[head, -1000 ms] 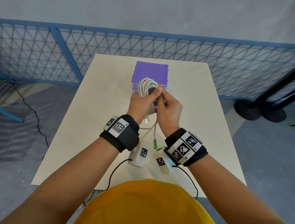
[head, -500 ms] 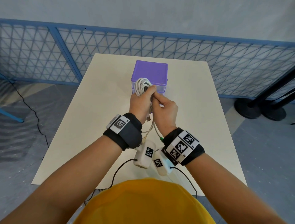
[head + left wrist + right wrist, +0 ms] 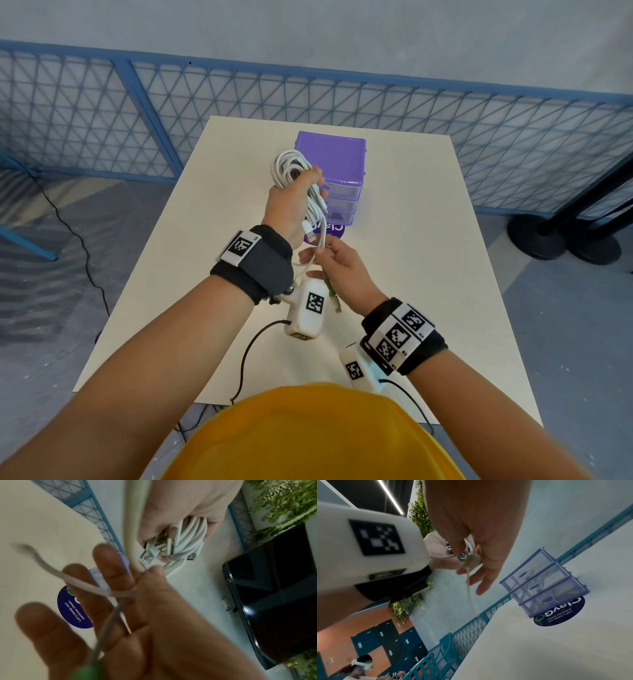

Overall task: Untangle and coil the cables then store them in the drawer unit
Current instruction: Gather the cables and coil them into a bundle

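Two hands are raised above the cream table (image 3: 404,260), in front of the purple drawer unit (image 3: 337,171). The left hand (image 3: 291,205) is held higher, wrist bent up, its fingers curled round a coil of white cables (image 3: 289,168); the loops stick out above the fist toward the drawer unit's left side, and more strands with a USB plug (image 3: 309,229) hang out below the palm. In the left wrist view the plugs bunch together inside the fist, several metal ends side by side, but which cable each belongs to is hard to make out. The right hand (image 3: 337,270) sits lower and nearer the body, palm turned inward, with its fingers loosely spread; a thin beige cable (image 3: 106,589) crosses the fingers and seems caught between them near the knuckles, though blur in both wrist views makes the exact hold uncertain. A green-tipped end (image 3: 332,294) dangles below that hand, beside the white camera housing (image 3: 306,310) strapped under the left wrist. The drawer unit stands on a dark round sticker (image 3: 559,613), its three translucent drawers closed; what lies inside them is too faint to tell. The left hand's coil hides part of the unit's front in the head view. Both forearms are cut off by the picture's lower edge.
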